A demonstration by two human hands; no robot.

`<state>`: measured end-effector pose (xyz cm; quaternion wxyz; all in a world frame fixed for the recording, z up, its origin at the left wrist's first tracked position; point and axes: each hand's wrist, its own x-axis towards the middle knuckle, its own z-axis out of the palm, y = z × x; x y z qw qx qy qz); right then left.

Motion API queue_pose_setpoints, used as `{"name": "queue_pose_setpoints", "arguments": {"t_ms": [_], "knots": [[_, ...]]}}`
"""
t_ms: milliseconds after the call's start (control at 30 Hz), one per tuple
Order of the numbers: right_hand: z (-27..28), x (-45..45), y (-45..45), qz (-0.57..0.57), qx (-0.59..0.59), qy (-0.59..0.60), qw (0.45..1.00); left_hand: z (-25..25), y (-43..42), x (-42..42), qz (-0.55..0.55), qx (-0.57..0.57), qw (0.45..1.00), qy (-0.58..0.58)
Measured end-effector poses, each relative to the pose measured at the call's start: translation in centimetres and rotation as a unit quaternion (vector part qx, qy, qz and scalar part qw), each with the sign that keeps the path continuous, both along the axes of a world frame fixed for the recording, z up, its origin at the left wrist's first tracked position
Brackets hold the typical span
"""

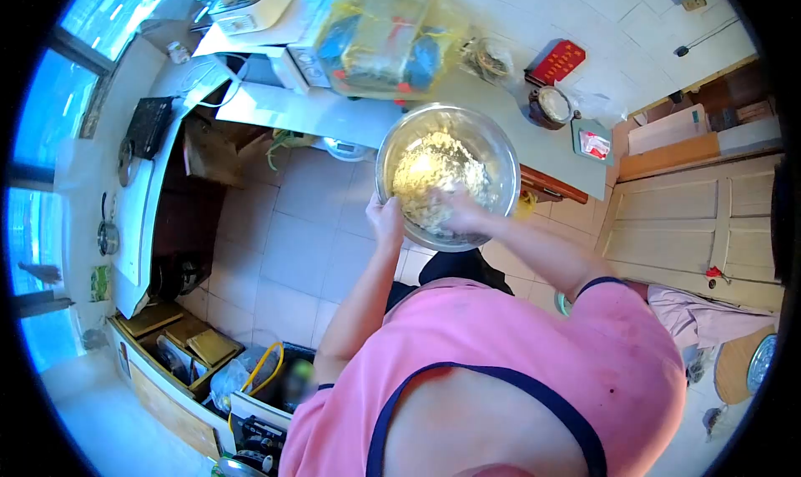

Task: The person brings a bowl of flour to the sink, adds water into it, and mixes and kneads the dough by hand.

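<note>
A shiny metal mixing bowl [502, 156] is in front of my body, near the counter's edge. Inside it lies a crumbly yellow mixture [425, 162], with white powder showing on the right side. My left hand [385, 220] grips the bowl's near-left rim, fingers closed around the edge. Down in the bowl, my right hand [457, 210] touches the mixture. Motion smears its fingers, so their pose is unclear.
Beyond the bowl runs a counter [334, 114] with a yellow plastic-covered bundle [388, 39], a red card [557, 62] and a brown pot [551, 107]. A kitchen scale [346, 149] sits left of the bowl. Open drawers [179, 339] are at lower left, a wooden door [692, 227] at right.
</note>
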<state>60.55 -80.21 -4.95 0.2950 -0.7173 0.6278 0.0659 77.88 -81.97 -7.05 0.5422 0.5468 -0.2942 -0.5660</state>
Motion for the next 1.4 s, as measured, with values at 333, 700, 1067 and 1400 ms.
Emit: {"name": "queue_pose_setpoints", "arguments": {"t_ms": [333,700,1067,1400], "knots": [[-4.8,-13.0,-15.0,-0.263,0.017,-0.224,0.938,-7.5,-9.8,-15.4,-0.065,0.106,0.988,-0.095],[-13.0,-23.7,-18.4,-0.236,-0.010,-0.248,0.940,-13.3,-16.5,-18.9,-0.056,0.187,0.978,-0.080],[-15.2,-18.5,-26.2,0.257,-0.036,0.053,0.964,-16.1,-20.3,-19.6,-0.057,0.143,0.941,-0.302],[-20.3,-17.0,-18.4,0.011,0.061,-0.114,0.991,-14.5,-20.4,-20.1,-0.048,0.073,0.913,-0.398]]}}
